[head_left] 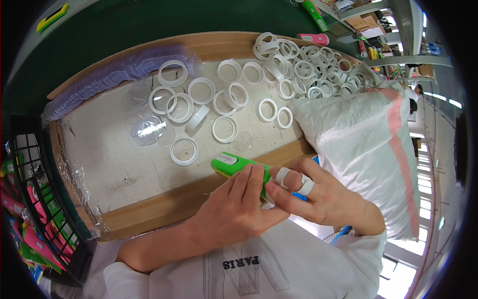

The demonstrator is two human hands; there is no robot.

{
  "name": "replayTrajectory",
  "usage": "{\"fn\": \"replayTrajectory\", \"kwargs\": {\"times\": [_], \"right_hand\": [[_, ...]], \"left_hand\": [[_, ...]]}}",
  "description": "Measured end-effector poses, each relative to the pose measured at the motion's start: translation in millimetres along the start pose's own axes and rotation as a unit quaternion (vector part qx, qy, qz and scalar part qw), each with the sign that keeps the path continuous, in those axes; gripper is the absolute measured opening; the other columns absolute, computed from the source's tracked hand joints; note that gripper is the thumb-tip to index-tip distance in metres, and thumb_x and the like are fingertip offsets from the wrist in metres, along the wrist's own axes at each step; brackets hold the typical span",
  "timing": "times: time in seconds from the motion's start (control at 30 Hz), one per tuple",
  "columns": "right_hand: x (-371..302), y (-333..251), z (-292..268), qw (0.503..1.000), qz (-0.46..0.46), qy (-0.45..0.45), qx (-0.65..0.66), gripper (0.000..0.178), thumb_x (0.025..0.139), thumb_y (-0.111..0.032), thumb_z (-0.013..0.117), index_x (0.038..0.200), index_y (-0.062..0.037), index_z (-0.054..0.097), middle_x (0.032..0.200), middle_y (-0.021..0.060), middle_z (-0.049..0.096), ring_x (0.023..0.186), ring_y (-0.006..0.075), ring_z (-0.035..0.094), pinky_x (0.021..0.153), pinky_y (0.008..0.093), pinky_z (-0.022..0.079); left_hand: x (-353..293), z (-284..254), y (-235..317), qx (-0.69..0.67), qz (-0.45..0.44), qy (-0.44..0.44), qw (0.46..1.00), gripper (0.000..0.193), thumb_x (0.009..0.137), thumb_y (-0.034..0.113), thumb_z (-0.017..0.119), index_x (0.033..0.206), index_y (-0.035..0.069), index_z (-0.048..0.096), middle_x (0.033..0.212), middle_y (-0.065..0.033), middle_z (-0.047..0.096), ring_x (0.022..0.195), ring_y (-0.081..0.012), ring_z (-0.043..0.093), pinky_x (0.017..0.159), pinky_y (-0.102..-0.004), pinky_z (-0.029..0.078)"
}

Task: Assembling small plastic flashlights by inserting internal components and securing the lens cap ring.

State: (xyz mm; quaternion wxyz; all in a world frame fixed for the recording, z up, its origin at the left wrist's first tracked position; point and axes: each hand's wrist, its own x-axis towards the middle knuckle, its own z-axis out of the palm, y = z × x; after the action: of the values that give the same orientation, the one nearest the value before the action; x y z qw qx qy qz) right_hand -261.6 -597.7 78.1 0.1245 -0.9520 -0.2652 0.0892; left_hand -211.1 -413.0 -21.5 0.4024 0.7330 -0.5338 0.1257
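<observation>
A green flashlight (229, 162) with a pale grey switch panel is held between my two hands, close to my chest. My left hand (241, 202) wraps over its body from above, fingers pressed together. Around its other end, my right hand (318, 194) is closed, with white tape on two fingers. That end is mostly hidden by my fingers, so I cannot make out what sits there. Beyond the flashlight, a white plastic ring (172, 155) and a thin transparent disc (243, 141) lie on the tray (132, 187).
Many white rings (313, 67) are heaped at the tray's far right. A row of transparent discs (112, 71) lines its far left. A white woven sack (361, 144) leans at the right. At the left stands a black basket (35, 149) of colourful flashlights.
</observation>
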Motion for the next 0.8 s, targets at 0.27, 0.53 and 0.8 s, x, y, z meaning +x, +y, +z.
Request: {"fn": "replayTrajectory", "kwargs": {"times": [0.27, 0.53, 0.8], "right_hand": [[2.2, -12.8, -3.2, 0.990, 0.133, 0.003, 0.055, 0.045, 0.079, -0.012, 0.072, 0.120, -0.0019, 0.055, 0.108, 0.0158, 0.050, 0.087, 0.0290, 0.060, 0.061, 0.0352, 0.053], [10.2, 9.0, -7.7, 0.993, -0.113, -0.005, -0.033, 0.034, 0.073, -0.011, 0.071, 0.102, 0.0018, 0.060, 0.096, 0.0072, 0.051, 0.077, 0.0247, 0.053, 0.064, 0.0325, 0.051], [-5.6, -12.4, 1.1, 0.993, 0.083, -0.018, -0.083, 0.050, 0.075, -0.020, 0.076, 0.114, 0.0041, 0.056, 0.096, 0.0129, 0.054, 0.067, 0.0195, 0.057, 0.047, 0.0278, 0.050]], "left_hand": [[7.4, -2.3, -2.3, -0.011, -0.029, -0.007, 1.000, 0.013, 0.074, 0.015, 0.069, 0.086, 0.014, 0.064, 0.101, -0.0215, 0.059, 0.086, -0.0283, 0.065, 0.072, -0.0324, 0.056], [5.4, -4.9, -4.4, -0.007, -0.006, -0.006, 1.000, 0.012, 0.076, 0.015, 0.062, 0.087, 0.014, 0.057, 0.095, -0.0215, 0.058, 0.086, -0.0295, 0.063, 0.074, -0.0332, 0.055], [1.2, -3.0, 6.3, -0.001, -0.021, -0.020, 1.000, 0.016, 0.078, 0.020, 0.067, 0.091, 0.015, 0.059, 0.100, -0.0218, 0.058, 0.091, -0.0304, 0.063, 0.080, -0.0328, 0.054]]}}
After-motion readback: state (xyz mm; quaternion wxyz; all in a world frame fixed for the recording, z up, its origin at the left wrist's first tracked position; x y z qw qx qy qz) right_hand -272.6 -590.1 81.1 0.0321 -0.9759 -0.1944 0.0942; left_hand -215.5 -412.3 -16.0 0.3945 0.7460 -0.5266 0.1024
